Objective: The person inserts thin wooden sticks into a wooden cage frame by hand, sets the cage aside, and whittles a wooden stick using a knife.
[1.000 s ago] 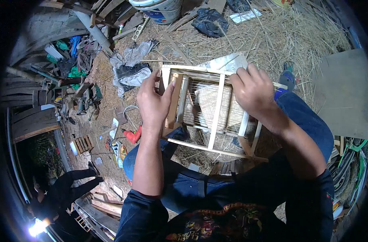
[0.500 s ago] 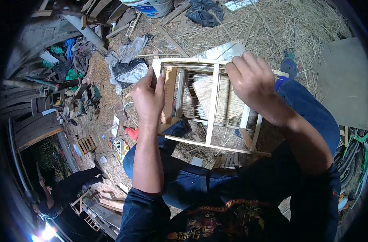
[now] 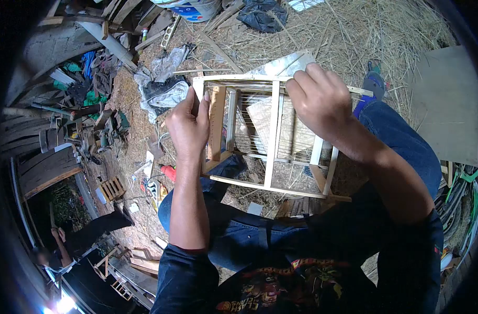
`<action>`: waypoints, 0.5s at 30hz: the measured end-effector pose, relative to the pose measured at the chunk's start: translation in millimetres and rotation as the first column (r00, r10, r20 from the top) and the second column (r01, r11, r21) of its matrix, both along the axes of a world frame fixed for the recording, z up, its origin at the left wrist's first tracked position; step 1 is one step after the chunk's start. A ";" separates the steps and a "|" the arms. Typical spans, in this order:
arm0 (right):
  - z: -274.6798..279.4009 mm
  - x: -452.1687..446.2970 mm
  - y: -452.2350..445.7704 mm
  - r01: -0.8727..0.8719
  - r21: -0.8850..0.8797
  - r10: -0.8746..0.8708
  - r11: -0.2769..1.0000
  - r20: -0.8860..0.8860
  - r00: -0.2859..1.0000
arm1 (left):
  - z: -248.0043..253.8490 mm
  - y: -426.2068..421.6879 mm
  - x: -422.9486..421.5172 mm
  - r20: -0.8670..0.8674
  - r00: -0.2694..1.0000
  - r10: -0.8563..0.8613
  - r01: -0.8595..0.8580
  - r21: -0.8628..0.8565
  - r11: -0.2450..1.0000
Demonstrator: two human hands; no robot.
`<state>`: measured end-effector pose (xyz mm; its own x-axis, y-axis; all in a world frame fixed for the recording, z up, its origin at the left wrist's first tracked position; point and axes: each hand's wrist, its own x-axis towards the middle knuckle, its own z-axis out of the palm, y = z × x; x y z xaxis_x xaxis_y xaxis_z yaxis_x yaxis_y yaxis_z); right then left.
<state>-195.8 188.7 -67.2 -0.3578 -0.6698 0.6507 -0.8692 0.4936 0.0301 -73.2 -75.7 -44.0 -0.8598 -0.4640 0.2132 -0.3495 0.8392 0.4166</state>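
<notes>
A small wooden cage frame with thin parallel wires across one side is held over my lap, between my knees. My left hand is closed round its far left corner, thumb and fingers on either side of the post. On the far rail, right of the middle slat, my right hand is curled into a fist with its fingers against the wood. Whether those fingers also pinch something small is hidden. Through the open front, a pale flat board shows behind the wires.
Straw and sawdust cover the ground. A crumpled plastic sack, a black bag and a bucket lie beyond the cage. A large flat board is at right. Another person is at lower left, near scrap wood and a bright light.
The cage and both my hands have shifted slightly left and toward me in view. My grip looks the same. The other person's arms have moved a little.
</notes>
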 end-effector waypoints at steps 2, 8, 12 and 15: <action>-1.0 -1.4 -0.4 -0.016 -0.011 0.015 1.000 -0.009 1.000 | 1.9 1.9 0.5 -0.003 1.000 -0.009 0.009 -0.014 1.000; -4.6 2.7 3.8 0.036 0.127 -0.038 0.991 0.013 0.999 | -13.7 -9.5 3.4 -0.081 0.997 -0.013 0.021 0.099 0.995; -8.9 3.4 -2.5 0.090 0.065 -0.085 0.994 -0.067 0.994 | -5.1 -8.8 1.3 0.090 0.995 0.046 -0.053 0.074 0.996; 4.0 7.2 3.3 0.079 0.031 -0.077 0.996 -0.047 0.996 | -8.0 -7.2 0.5 0.037 0.997 0.068 -0.071 0.097 0.993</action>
